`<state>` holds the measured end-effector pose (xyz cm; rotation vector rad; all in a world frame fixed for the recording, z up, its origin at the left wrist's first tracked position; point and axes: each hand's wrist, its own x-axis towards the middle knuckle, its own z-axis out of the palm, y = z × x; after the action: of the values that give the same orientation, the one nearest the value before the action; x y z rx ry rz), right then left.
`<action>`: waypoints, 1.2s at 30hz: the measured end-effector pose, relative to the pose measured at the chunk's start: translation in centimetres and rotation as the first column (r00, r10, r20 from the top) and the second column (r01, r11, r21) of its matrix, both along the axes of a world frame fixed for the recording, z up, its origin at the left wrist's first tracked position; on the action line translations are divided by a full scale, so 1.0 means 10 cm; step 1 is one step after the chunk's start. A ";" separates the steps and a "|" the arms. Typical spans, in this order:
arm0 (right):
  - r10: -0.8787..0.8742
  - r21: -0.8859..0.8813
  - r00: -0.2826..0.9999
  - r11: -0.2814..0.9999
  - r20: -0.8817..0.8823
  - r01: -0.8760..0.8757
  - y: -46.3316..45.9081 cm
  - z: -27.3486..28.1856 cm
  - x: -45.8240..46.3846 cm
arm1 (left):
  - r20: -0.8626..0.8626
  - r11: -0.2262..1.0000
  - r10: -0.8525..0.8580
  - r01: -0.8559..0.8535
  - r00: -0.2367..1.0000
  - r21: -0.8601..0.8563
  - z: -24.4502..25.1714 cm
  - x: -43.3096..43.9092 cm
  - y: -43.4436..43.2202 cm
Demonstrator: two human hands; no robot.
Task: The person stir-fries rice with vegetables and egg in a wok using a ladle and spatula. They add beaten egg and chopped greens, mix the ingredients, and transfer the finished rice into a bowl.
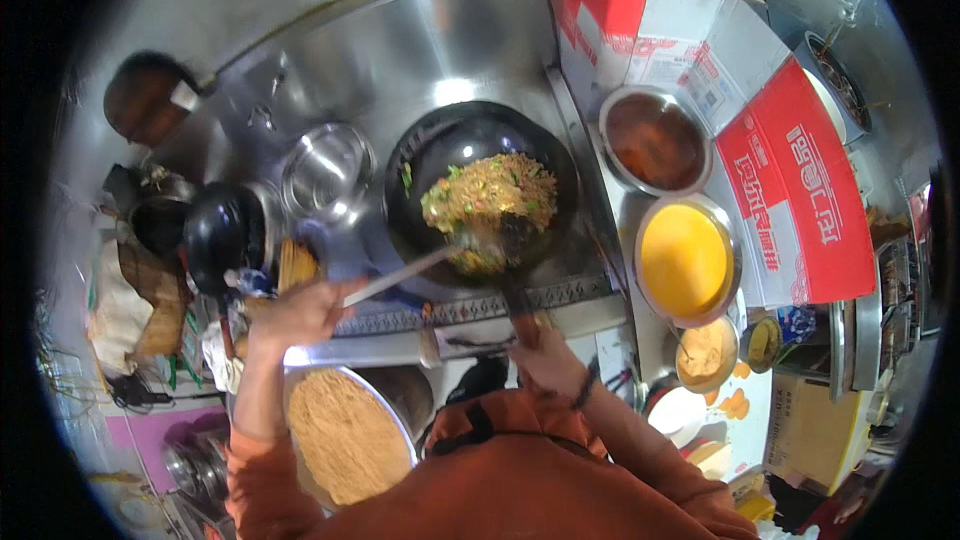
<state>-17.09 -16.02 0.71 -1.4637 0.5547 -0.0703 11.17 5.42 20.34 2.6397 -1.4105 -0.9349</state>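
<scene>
A black wok [442, 127] sits on the steel stove in front of me, holding fried rice [495, 187] with bits of green and egg. My right hand [551, 361] grips the wok's wooden handle [525, 326] at the front. In my left hand [304, 315] is the pale shaft of a long-handled cooking utensil [405, 275]. It slants up to the right into the wok, where its head is blurred against the food, so I cannot tell whether it is a ladle or a spatula.
Left of the wok stand a steel bowl [328, 172] and a second black wok [217, 236]. On the right are bowls of dark red liquid [656, 142] and yellow liquid [686, 261], beside a red-and-white carton [802, 187]. A large basin of tan grainy food [349, 435] lies near my left forearm.
</scene>
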 end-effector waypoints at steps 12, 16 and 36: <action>0.113 0.118 0.977 0.989 -0.182 -0.092 0.32 -0.08 -0.34 | -0.014 0.955 0.180 -0.178 0.984 -0.238 -0.44 -0.50 0.41; 0.004 -0.018 0.995 1.000 -0.102 -0.006 0.21 -0.07 0.21 | 0.045 0.967 0.177 -0.166 0.983 -0.191 -0.70 -0.33 0.21; 0.003 -0.175 0.955 0.983 -0.295 -0.057 0.19 -0.80 0.57 | 0.063 0.886 0.361 -0.320 0.931 -0.336 -1.63 0.03 -0.49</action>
<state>-11.38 -14.17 -7.30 -1.6734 0.7841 0.1268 11.51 0.54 4.07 2.6020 -0.9593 -0.4660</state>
